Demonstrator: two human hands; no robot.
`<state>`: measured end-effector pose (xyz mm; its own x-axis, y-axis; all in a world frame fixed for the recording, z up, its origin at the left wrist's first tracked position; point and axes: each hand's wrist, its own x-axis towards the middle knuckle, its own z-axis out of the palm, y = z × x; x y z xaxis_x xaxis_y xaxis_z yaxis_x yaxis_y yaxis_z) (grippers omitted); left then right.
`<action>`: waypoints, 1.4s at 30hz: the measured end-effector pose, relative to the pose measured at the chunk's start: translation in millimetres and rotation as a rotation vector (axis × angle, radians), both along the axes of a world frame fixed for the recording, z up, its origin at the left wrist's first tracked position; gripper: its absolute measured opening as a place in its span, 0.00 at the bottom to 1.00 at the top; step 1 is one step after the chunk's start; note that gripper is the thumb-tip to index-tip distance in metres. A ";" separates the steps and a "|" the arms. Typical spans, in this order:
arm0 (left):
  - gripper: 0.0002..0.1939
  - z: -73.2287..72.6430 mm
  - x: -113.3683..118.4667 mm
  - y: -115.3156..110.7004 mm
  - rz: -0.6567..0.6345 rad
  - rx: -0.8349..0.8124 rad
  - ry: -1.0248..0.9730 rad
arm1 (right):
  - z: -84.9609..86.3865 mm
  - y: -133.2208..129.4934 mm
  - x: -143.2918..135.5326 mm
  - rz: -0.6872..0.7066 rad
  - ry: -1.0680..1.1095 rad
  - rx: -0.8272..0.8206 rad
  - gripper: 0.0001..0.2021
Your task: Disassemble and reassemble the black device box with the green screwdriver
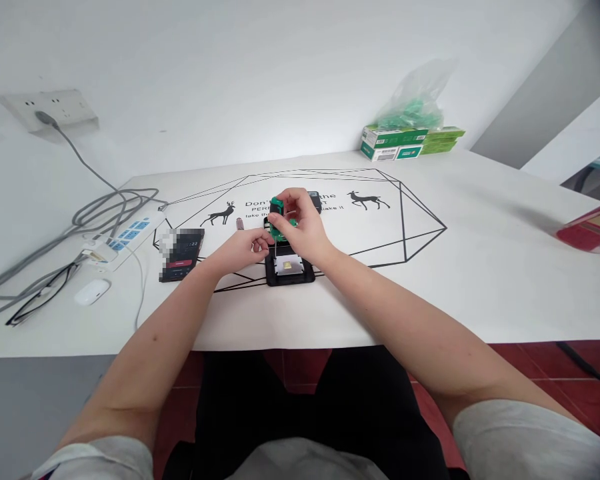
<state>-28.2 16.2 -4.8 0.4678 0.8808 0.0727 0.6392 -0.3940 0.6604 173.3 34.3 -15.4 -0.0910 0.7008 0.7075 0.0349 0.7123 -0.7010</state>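
My right hand (pixel 303 223) grips a green-and-black screwdriver (pixel 277 208) by its handle. The thin shaft points down at a black casing (pixel 291 279). Inside that casing lies a silvery plate (pixel 296 263) with a small yellow square on it. My left hand (pixel 247 250) is at the casing's left side, fingers curled in close to the shaft; whether something small is between them I cannot make out. Behind the shaft, a green part (pixel 280 233) is mostly covered by my hands. A dark object (pixel 315 198) shows partly behind my right hand.
A phone (pixel 183 257) and a small brownish object (pixel 239 224) lie left of my hands. Further left are a power strip (pixel 130 237), coiled grey cable, glasses (pixel 43 293) and a white case (pixel 93 292). Green-and-white boxes (pixel 394 138) under a plastic bag stand at the back right; a red package (pixel 593 227) sits far right.
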 end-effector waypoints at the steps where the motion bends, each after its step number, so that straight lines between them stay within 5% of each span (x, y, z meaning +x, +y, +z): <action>1: 0.13 -0.8 0.0 0.3 -0.004 -0.002 0.003 | -1.0 0.9 0.8 0.004 0.023 -0.009 0.16; 10: 0.12 -1.9 2.2 -0.6 -0.045 0.009 0.004 | -3.3 10.0 8.5 -0.079 0.188 -0.010 0.26; 42: 0.11 5.6 5.4 -8.5 -0.155 -0.059 -0.044 | -2.0 8.2 13.4 -0.074 0.098 0.055 0.22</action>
<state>-22.8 7.7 0.8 0.5962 0.8015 0.0461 0.5438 -0.4454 0.7113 186.6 42.4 -17.5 0.0313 0.6627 0.7482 0.0223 0.7479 -0.6634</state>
